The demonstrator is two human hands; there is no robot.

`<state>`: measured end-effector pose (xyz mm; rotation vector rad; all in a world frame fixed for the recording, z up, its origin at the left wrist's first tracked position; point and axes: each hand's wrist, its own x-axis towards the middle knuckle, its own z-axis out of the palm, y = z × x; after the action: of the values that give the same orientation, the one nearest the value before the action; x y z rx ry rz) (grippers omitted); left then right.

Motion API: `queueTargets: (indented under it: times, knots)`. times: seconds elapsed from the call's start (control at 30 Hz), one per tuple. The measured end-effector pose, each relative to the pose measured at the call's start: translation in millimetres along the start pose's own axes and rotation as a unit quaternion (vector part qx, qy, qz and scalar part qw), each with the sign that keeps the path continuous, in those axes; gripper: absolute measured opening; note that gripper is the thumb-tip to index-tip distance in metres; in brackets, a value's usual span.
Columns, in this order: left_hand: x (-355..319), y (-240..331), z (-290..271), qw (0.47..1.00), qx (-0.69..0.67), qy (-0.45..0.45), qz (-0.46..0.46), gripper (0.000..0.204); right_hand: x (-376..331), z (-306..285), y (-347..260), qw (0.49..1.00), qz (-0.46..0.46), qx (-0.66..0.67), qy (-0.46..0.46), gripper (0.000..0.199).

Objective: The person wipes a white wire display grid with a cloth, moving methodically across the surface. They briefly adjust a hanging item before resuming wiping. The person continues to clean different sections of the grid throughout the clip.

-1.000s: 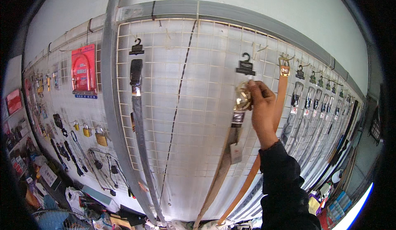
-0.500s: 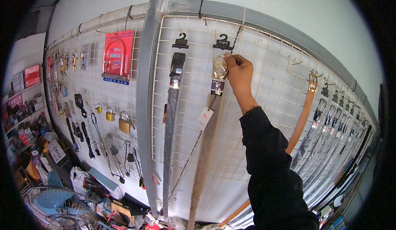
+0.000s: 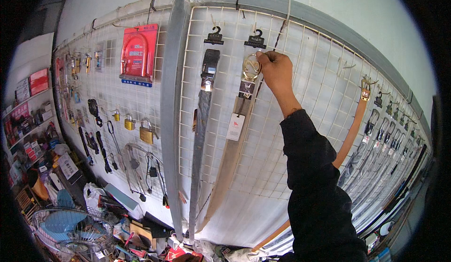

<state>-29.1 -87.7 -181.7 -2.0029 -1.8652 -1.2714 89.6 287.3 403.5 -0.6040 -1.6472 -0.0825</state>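
My right hand, in a black sleeve, reaches up to a belt hanging on the white wire grid. Its thumb and fingers pinch the upper edge of the round gold belt buckle. Below the buckle hangs the long belt strap in a plastic sleeve, with a white paper tag in front. A black hanger clip sits just above the buckle. To the left hangs a dark belt on its own hook. My left hand is out of view.
A grey metal post divides the grid. Left of it hang a red-packed U-lock, padlocks and cables. A brown belt and several wrapped belts hang to the right. A fan and clutter cover the floor.
The view has shifted, so the wall sits slightly lower right to upper areas. The white tag now hangs straighter against the strap. My right hand still pinches the buckle.
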Motion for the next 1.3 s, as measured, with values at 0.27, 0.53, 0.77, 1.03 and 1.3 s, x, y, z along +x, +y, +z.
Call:
queueTargets:
  times: [0.27,0.53,0.77,1.03,1.3]
  knots:
    - [-9.3,-1.5,9.6,0.996,-0.07,-0.046,-0.031,0.04,0.6,-11.8,-12.7,0.994,-0.024,-0.092,-0.06,0.036]
    - [15.1,4.5,-7.3,0.991,-0.041,-0.125,0.027,0.035,-43.4,-64.1,11.8,0.995,-0.099,0.012,0.012,0.025]
    - [41.2,15.4,-2.1,0.939,-0.27,-0.175,-0.124,0.028,-35.6,-168.7,51.3,0.976,-0.039,0.118,0.179,0.012]
    - [62.8,27.5,2.5,0.978,-0.116,-0.17,0.027,0.033,-6.3,-208.7,43.8,0.98,-0.081,-0.102,0.15,0.022]
    - [54.9,34.9,11.9,0.946,-0.225,-0.159,-0.168,0.032,12.4,-208.3,64.2,0.956,-0.12,-0.204,0.174,0.011]
